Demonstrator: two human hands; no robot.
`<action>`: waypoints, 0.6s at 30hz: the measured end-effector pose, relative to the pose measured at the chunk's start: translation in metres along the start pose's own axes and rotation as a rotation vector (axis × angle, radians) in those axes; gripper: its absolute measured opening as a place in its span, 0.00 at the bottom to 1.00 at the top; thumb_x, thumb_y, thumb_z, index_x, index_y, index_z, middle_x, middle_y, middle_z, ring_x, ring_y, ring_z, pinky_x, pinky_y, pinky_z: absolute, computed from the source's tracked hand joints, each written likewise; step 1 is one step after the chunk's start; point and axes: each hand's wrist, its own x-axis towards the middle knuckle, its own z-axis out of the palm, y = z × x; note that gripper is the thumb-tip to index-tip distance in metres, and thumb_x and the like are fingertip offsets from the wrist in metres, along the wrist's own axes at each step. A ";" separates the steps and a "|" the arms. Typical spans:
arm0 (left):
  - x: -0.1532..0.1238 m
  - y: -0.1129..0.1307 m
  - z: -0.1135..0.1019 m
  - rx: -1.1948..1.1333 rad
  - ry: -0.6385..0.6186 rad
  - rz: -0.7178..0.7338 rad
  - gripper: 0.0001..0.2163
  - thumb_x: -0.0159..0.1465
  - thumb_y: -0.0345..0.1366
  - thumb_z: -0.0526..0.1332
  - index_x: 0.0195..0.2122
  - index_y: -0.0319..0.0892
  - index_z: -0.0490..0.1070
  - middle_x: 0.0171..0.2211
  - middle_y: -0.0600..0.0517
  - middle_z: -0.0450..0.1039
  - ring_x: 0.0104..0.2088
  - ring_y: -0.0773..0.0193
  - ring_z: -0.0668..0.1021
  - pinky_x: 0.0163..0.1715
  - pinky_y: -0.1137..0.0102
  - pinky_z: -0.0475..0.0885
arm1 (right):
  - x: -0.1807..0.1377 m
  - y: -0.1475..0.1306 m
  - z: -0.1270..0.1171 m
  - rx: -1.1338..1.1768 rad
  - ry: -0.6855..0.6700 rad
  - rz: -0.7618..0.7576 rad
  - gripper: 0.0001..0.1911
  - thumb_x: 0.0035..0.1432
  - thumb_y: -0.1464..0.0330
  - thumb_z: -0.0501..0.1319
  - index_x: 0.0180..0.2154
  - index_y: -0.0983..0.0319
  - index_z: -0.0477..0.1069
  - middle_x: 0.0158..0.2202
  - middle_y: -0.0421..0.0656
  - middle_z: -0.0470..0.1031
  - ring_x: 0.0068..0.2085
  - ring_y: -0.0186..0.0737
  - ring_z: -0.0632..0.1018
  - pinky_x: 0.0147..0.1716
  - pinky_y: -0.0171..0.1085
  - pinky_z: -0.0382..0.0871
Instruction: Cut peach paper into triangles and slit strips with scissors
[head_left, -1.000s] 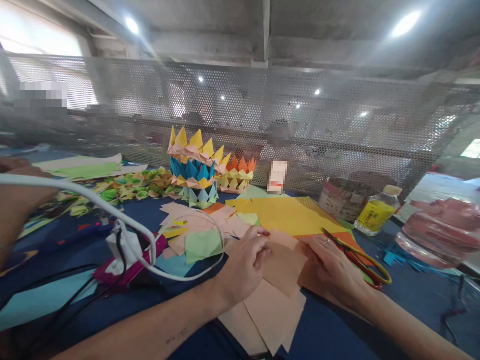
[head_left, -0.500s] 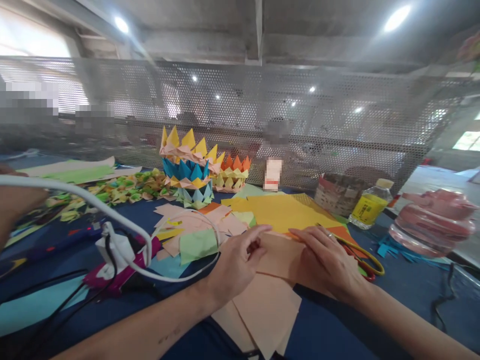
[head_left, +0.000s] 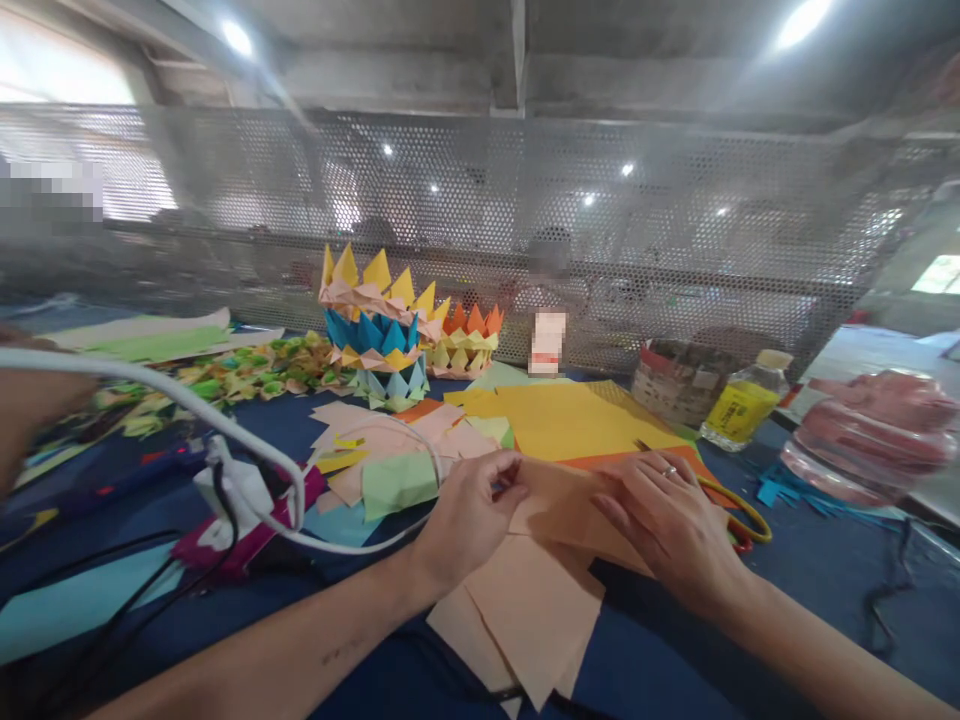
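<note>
My left hand [head_left: 469, 515] pinches the left corner of a peach paper sheet [head_left: 566, 505] that lies on a small stack of peach squares [head_left: 525, 615]. Flat on the same sheet rests my right hand [head_left: 667, 515], fingers stretched out and a ring on one finger. Red and yellow scissors [head_left: 739, 515] lie just right of that hand, on yellow and orange sheets [head_left: 570, 420].
Stacked origami crowns [head_left: 379, 330] stand behind, with green folded pieces [head_left: 225, 380] to their left. A white cable [head_left: 165, 400] runs to a plug block [head_left: 232, 495] on the left. A yellow-labelled bottle [head_left: 742, 410], a basket [head_left: 671, 385] and a pink container [head_left: 874, 440] sit at right. A perforated metal screen [head_left: 675, 230] backs the table.
My left hand has closed from loose fingers to a pinch on the sheet's corner. My right hand slid a little left across the sheet and flattened on it.
</note>
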 end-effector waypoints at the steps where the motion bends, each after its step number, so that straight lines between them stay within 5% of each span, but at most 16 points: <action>1: 0.000 0.000 0.000 -0.014 -0.010 -0.011 0.05 0.56 0.29 0.58 0.32 0.40 0.73 0.27 0.52 0.74 0.28 0.65 0.75 0.26 0.75 0.66 | 0.000 -0.002 -0.001 0.006 0.010 -0.006 0.12 0.64 0.62 0.52 0.35 0.61 0.70 0.29 0.43 0.74 0.35 0.42 0.72 0.41 0.42 0.59; 18: 0.005 -0.009 0.003 -0.246 -0.120 -0.189 0.15 0.58 0.45 0.57 0.24 0.38 0.69 0.18 0.55 0.65 0.20 0.70 0.66 0.20 0.75 0.60 | -0.002 0.000 0.003 0.053 -0.013 0.176 0.13 0.64 0.63 0.50 0.30 0.59 0.68 0.29 0.42 0.74 0.36 0.43 0.73 0.38 0.41 0.63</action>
